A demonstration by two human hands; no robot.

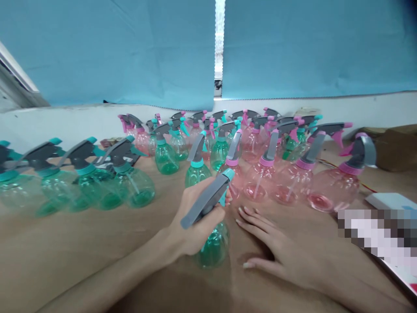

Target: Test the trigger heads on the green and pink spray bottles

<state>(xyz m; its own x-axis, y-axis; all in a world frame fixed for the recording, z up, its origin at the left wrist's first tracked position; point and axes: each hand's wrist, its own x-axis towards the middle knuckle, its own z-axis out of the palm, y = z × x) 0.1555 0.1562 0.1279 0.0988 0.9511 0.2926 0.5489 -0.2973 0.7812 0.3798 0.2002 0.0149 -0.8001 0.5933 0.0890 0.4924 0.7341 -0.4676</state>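
Note:
My left hand (192, 221) is wrapped round the neck of a green spray bottle (213, 245) with a grey trigger head and teal nozzle; the bottle stands on the brown table (65, 252) just in front of me. To its right my right hand (276, 248) lies flat on the table, fingers stretched out, holding nothing. Its fingertips point toward a row of pink spray bottles (332, 187).
Many spray bottles fill the table behind my hands: green ones (130, 182) in a row at the left, pink and green ones mixed (221, 139) in the middle and back. A blue curtain (130, 48) hangs behind. A white box (391, 202) lies at the right edge.

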